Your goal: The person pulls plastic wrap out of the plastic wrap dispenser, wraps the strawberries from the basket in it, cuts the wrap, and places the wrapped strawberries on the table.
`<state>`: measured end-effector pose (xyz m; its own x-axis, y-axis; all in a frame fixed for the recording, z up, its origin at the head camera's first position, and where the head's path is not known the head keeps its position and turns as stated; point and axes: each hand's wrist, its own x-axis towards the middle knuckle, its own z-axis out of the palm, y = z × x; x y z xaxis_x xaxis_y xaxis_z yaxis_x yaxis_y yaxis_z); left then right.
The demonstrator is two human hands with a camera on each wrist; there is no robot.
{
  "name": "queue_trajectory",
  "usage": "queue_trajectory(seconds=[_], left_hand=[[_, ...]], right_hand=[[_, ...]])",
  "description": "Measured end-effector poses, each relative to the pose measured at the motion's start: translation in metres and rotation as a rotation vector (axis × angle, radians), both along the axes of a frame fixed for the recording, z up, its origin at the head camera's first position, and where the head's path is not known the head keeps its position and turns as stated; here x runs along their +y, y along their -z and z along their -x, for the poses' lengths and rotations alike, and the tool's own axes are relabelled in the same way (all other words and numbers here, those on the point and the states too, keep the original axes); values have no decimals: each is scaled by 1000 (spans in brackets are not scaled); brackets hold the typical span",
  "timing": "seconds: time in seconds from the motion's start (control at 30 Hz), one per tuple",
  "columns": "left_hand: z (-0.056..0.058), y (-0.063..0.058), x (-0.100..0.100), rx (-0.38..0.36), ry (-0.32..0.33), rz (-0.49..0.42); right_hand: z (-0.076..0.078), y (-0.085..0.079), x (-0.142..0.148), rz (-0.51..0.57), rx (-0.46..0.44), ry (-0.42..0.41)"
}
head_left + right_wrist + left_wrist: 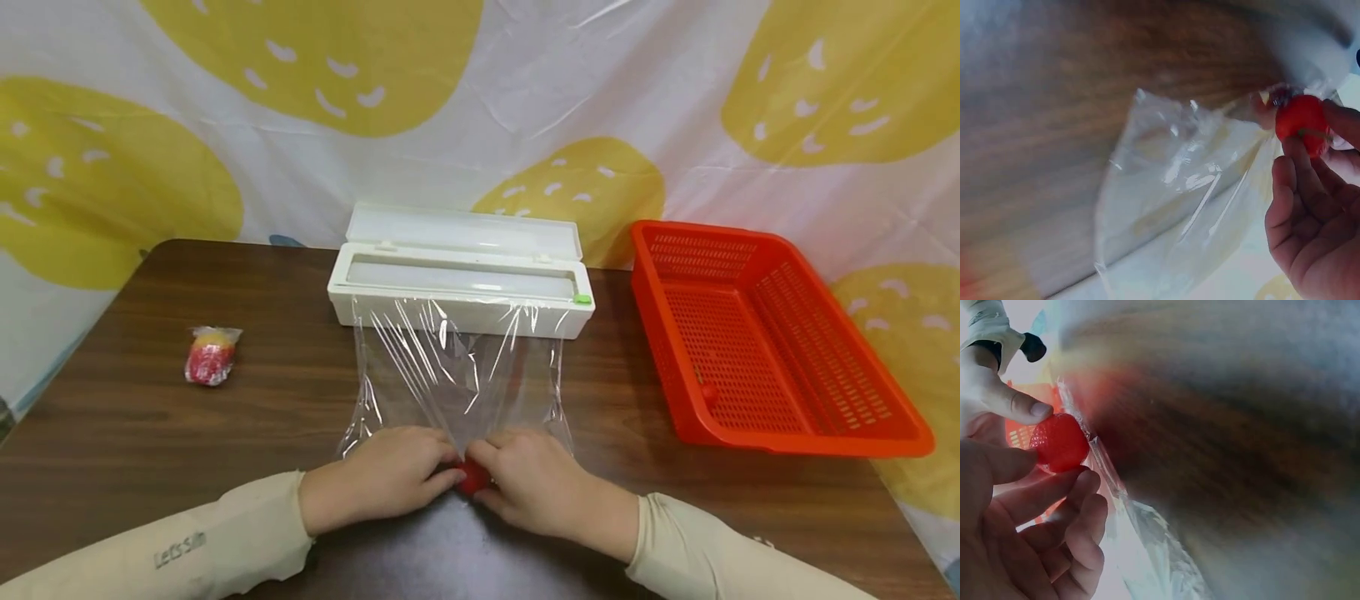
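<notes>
Between both hands is a small round red fruit point(472, 477), with a thin stem showing in the right wrist view. My left hand point(393, 471) pinches it from the left, thumb and fingertips on its skin. From the other side my right hand point(536, 483) grips the same fruit point(1302, 125). A sheet of clear cling film point(465, 383) runs from the white dispenser box point(457, 312) down to the fruit, gathered in creases there. In the left wrist view the fruit point(1060, 444) has film along one side; how far it wraps round is hidden by fingers.
The dispenser's lid point(465, 231) stands raised at the back, with a green slider point(582, 299) on its front edge. A red plastic basket point(660, 333) on the right contains a small red fruit point(708, 393). Far left lies a film-wrapped red-and-yellow fruit point(211, 357).
</notes>
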<state>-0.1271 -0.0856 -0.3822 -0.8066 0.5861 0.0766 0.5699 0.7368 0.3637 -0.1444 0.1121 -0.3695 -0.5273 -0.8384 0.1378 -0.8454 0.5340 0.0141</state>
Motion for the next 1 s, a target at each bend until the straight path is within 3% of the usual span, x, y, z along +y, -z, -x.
queue_trajectory(seconds=[0.17, 0.47, 0.7, 0.87, 1.0], left_hand=[[0, 0, 1, 11, 3, 12], [-2, -1, 0, 32, 30, 18], [-1, -2, -4, 32, 8, -37], [0, -4, -9, 22, -21, -55], [0, -1, -11, 10, -22, -47]], right_hand=[[1, -3, -1, -18, -14, 4], [10, -8, 1, -38, -207, 55], [4, -10, -2, -88, -114, 36], [1, -13, -2, -58, -66, 56], [-4, -8, -3, -43, 54, 11]])
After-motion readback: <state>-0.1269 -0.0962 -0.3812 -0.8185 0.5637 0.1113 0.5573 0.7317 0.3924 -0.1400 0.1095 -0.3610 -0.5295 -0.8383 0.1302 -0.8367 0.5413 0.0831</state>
